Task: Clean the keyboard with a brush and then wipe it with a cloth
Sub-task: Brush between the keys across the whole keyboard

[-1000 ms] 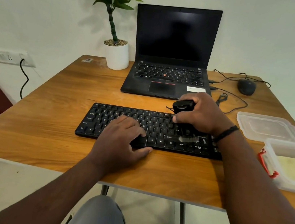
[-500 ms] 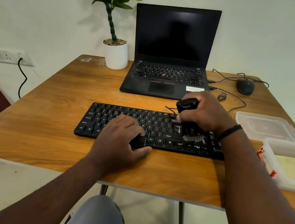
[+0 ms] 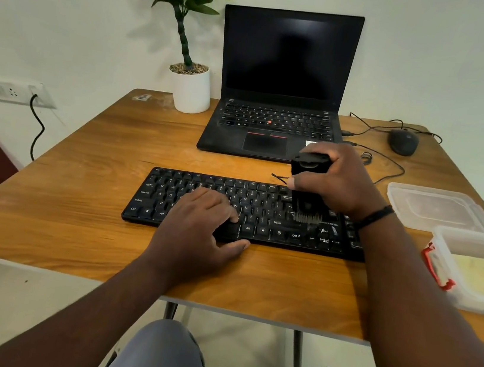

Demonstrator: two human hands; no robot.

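A black keyboard lies on a wooden surface. The left hand rests flat on its keys, fingers relaxed. The right hand grips a black brush, bristles touching the keyboard's right side.

Black keyboard, black brush with pale bristles, white plant pot, orange-brown wood-grain table.
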